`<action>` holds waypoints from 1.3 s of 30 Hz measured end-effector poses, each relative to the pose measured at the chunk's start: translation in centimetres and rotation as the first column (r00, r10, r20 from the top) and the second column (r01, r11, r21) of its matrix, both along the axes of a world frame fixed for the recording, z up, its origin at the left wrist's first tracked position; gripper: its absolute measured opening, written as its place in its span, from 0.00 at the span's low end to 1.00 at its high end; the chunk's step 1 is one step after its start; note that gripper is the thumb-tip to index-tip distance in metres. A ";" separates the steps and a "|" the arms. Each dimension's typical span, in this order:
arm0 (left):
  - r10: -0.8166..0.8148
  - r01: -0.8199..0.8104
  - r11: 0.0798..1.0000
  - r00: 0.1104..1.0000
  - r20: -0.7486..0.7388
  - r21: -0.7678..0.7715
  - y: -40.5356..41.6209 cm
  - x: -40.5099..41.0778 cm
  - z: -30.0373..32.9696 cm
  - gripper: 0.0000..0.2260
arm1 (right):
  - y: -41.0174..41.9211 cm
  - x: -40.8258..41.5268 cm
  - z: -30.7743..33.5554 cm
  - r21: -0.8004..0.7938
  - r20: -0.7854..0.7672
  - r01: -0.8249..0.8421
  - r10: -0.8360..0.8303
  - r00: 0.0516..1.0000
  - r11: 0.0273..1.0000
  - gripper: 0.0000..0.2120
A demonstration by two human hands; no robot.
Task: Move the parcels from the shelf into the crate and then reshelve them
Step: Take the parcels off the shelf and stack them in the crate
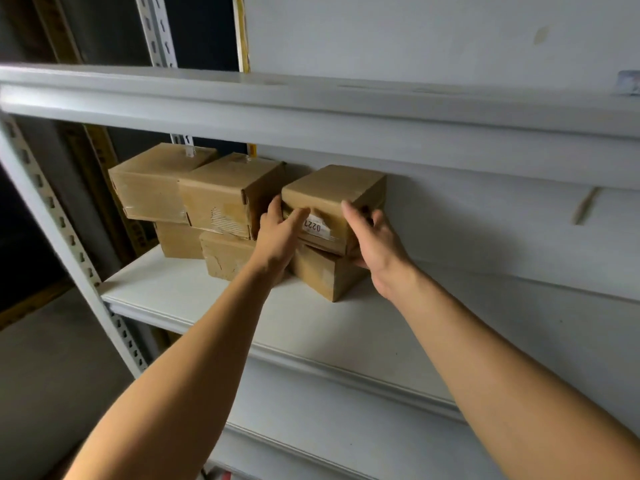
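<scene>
six cardboard parcels are seen in the head view, stacked in three pairs on the white shelf (214, 306). the top right parcel (332, 188), marked by a label (317, 227) with digits on its front, is bracketed by both hands. the left hand (280, 233) is laid against its front left corner, thumb on the left side and fingers stretched across the front face towards the label. the right hand (375, 242) is set at its right front edge, thumb on the front and the fingers curled round the right side, where they are partly hidden. the parcel therefore lies between the two hands and just beyond them, with neither hand clearly nearer. its long axis cannot be told; it looks nearly cubic and is turned slightly, one corner towards the camera. it rests on the lower parcel (325, 275), apart from the middle top parcel (225, 192) by a narrow gap in which the left thumb sits. whether it is being lifted off or set down cannot be told. no crate is in view.
</scene>
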State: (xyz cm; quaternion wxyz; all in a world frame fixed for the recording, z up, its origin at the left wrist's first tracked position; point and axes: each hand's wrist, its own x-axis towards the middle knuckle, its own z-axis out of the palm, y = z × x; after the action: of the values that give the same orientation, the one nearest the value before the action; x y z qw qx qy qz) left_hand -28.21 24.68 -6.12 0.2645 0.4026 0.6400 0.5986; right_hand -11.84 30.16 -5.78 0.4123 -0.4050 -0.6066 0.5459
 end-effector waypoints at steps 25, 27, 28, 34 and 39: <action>-0.627 0.615 0.753 0.778 -0.028 0.234 -5.4 23.9 -4.6 0.27 | -14.3 26.9 -5.0 0.049 -0.237 0.442 -0.419 0.876 0.896 0.23; -0.689 0.675 0.704 0.725 -0.020 0.221 -6.7 27.8 -5.5 0.28 | -17.1 31.1 -6.5 0.027 -0.229 0.496 -0.478 0.848 0.868 0.25; -0.725 0.710 0.670 0.688 -0.012 0.217 -7.5 29.8 -6.0 0.28 | -18.7 33.2 -7.2 0.015 -0.230 0.525 -0.508 0.830 0.851 0.26; -0.894 0.892 0.440 0.446 -0.045 0.108 -14.1 44.6 -10.1 0.26 | -30.3 46.1 -11.4 -0.067 -0.218 0.734 -0.728 0.650 0.676 0.29; -0.967 0.967 0.254 0.254 0.003 0.006 -22.9 57.1 -14.8 0.26 | -42.7 55.4 -15.3 -0.144 -0.176 0.878 -0.885 0.431 0.457 0.27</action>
State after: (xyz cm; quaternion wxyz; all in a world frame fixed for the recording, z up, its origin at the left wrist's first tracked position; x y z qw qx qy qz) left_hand 28.87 1.76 -20.89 0.5762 0.7084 0.2594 0.3146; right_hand 43.61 -12.56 -21.07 0.6959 -0.6029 -0.2471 0.3020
